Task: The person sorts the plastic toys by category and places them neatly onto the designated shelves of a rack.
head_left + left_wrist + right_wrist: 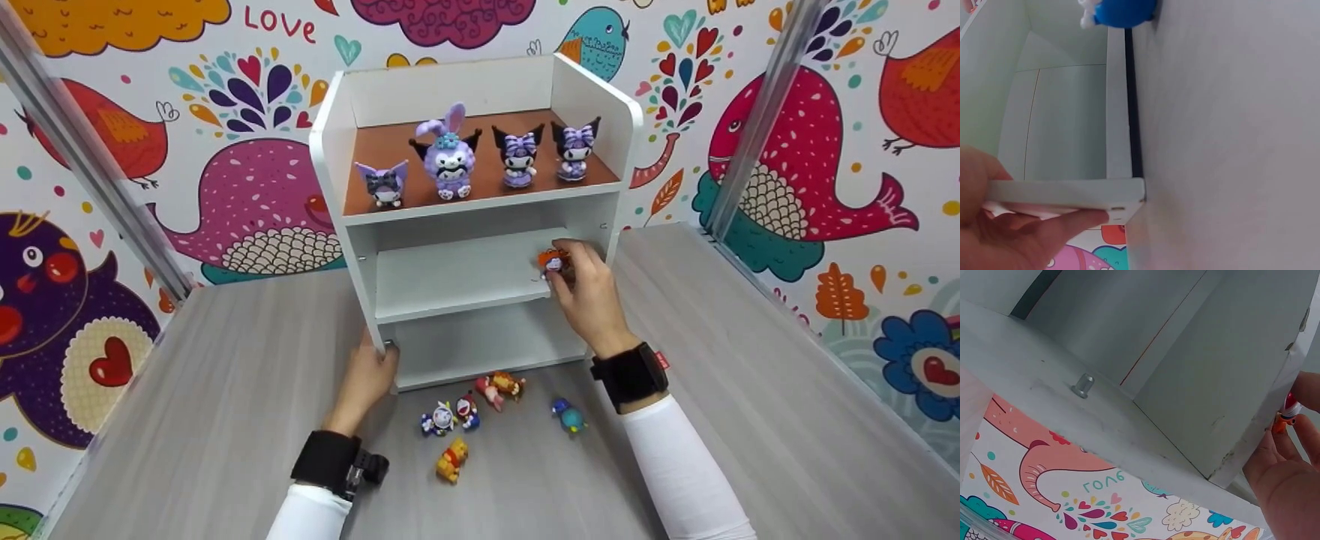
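Note:
A white shelf unit with an upper, a middle and a bottom level stands on the table. My left hand grips its left side panel low down, thumb on one face and fingers on the other. Over the right end of the middle shelf, my right hand pinches a small figurine with an orange top and a pale face. The right wrist view shows only a red, white and orange bit of this figurine between the fingertips, at the shelf's front edge; the rest is hidden.
Several purple figurines stand in a row on the brown top shelf. On the table before the unit lie a yellow bear figurine, a blue-green figurine and several others. A patterned wall rises behind.

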Demonstrator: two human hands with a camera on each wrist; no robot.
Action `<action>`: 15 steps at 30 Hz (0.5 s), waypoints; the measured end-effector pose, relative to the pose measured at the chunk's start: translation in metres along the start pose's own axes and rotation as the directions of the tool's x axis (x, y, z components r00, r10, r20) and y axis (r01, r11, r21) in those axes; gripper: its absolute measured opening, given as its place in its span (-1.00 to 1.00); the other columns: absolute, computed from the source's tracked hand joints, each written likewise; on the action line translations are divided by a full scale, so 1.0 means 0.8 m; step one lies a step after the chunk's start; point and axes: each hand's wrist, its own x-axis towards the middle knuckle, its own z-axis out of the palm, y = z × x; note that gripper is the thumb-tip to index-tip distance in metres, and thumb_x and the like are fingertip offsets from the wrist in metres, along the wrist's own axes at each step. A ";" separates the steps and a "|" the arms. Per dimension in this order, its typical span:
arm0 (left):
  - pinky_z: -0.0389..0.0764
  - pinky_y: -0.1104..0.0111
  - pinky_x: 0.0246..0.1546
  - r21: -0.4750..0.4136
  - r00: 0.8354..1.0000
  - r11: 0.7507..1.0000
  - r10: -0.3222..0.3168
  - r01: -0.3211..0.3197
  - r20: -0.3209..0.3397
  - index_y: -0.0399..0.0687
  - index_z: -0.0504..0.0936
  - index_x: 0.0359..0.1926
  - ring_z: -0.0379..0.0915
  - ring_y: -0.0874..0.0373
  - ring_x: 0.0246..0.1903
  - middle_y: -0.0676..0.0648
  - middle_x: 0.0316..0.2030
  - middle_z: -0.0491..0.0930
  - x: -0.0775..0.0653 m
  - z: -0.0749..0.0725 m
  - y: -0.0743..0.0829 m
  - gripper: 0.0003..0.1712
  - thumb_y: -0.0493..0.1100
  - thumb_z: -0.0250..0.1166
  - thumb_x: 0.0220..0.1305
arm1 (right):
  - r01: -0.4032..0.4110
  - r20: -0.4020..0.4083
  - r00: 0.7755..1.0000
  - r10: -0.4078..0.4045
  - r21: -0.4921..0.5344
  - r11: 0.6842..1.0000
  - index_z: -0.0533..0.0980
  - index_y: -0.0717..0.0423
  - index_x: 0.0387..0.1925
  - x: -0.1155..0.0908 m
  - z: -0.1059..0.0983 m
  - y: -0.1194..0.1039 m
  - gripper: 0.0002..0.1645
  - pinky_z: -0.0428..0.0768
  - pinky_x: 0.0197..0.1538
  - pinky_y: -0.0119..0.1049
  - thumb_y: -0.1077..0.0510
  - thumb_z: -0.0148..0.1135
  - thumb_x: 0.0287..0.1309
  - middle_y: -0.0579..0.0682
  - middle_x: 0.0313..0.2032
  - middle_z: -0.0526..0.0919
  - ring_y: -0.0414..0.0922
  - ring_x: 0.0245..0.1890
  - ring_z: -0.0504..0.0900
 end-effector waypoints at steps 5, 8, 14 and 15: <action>0.38 0.34 -0.67 -0.002 1.000 1.000 0.001 -0.001 0.000 -0.48 0.26 0.32 0.31 0.22 -0.69 -0.13 -0.65 0.53 0.000 0.001 -0.001 -0.45 -0.35 0.06 0.34 | 0.013 -0.002 1.000 -0.013 -0.010 1.000 0.50 0.26 0.12 -0.001 -0.001 0.000 -0.56 0.63 -0.13 -0.10 0.36 0.31 0.19 0.25 -0.03 0.61 0.07 -0.15 0.64; 0.50 0.24 -0.62 0.008 1.000 1.000 0.013 -0.013 -0.011 -0.47 0.26 0.32 0.46 0.08 -0.64 -0.26 -0.56 0.61 0.000 0.002 -0.001 -0.44 -0.35 0.07 0.34 | 0.024 -0.010 1.000 -0.024 -0.009 1.000 0.49 0.25 0.12 -0.002 -0.002 0.000 -0.55 0.62 -0.07 -0.07 0.37 0.31 0.17 0.25 0.00 0.60 0.08 -0.09 0.63; 0.64 -0.12 -0.11 0.016 0.999 1.000 0.023 -0.022 -0.037 -0.44 0.23 0.38 0.66 -0.33 -0.10 -0.56 0.00 0.59 0.001 0.005 -0.002 -0.39 -0.33 0.07 0.35 | 0.058 -0.025 0.998 -0.058 -0.009 0.998 0.49 0.26 0.11 -0.002 -0.007 -0.003 -0.53 0.58 0.07 -0.04 0.42 0.31 0.14 0.24 0.04 0.58 0.09 0.04 0.60; 0.63 -0.13 -0.10 0.012 0.999 1.000 0.017 -0.016 -0.037 -0.44 0.23 0.38 0.66 -0.33 -0.10 -0.56 0.01 0.59 0.001 0.005 -0.002 -0.39 -0.33 0.07 0.35 | 0.061 -0.024 0.998 -0.061 -0.010 0.998 0.49 0.27 0.11 -0.002 -0.008 -0.004 -0.53 0.58 0.08 -0.04 0.42 0.31 0.14 0.24 0.04 0.57 0.09 0.05 0.60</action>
